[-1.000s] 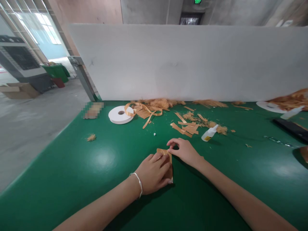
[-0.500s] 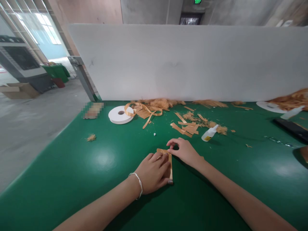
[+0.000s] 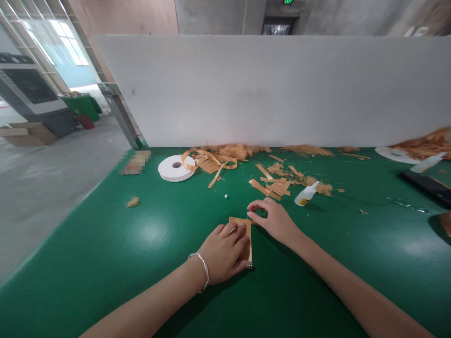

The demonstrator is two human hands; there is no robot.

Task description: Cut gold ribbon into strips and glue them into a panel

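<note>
The green table [image 3: 141, 244] carries a white tape roll [image 3: 176, 168], loose tan strips [image 3: 273, 187] and a small glue bottle [image 3: 306, 194] toward the white partition [image 3: 282, 89]. At centre lies a tan strip piece [image 3: 248, 234]. The left hand [image 3: 225, 253] lies flat on it, fingers spread, apparently pinning it. The right hand [image 3: 276, 219] pinches its far corner with narrowed fingertips. Most of the piece is hidden beneath the left hand.

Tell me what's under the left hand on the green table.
The left hand presses flat on a small tan woven piece; only its far and right edges show. The right hand touches its far corner.
</note>
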